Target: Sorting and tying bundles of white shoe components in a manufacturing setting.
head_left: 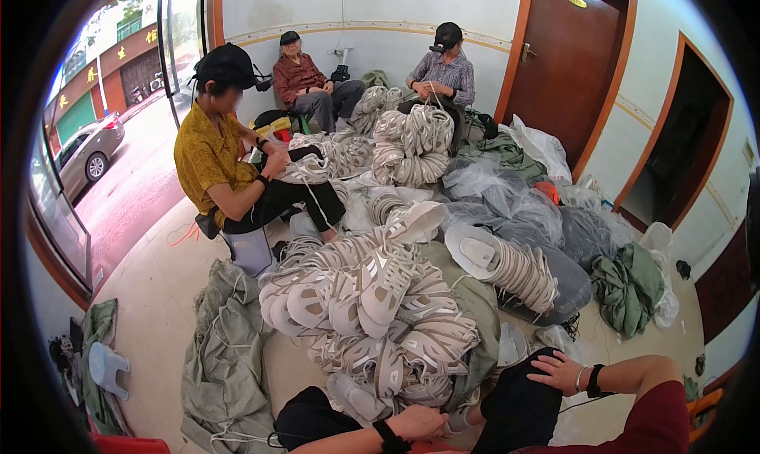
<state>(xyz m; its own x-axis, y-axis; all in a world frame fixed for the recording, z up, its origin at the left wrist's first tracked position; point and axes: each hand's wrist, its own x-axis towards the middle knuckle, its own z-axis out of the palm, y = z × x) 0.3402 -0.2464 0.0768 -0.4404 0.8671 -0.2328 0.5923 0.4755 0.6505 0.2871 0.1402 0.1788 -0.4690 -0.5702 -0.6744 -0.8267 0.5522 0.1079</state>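
Note:
My right hand [555, 372] lies on my right knee with its fingers spread, holding nothing. Low in the middle, my left hand [419, 423] is curled closed between my legs, close to my ankle. Its fingers point down, and whatever they may hold is hidden. Just beyond it rises a large pile of beige and white sneaker uppers [388, 288], with laces threaded through them. Several overlap in rows, their toes toward me. Right of the pile lies a nested row of pale uppers [522, 273].
A co-worker in a yellow shirt [207, 159] handles a shoe upper at left; two more people sit by the back wall. Clear plastic bags [507, 197] and a green sack [629, 288] lie right. A grey-green cloth sack [226, 359] and a blue stool [108, 368] stand left.

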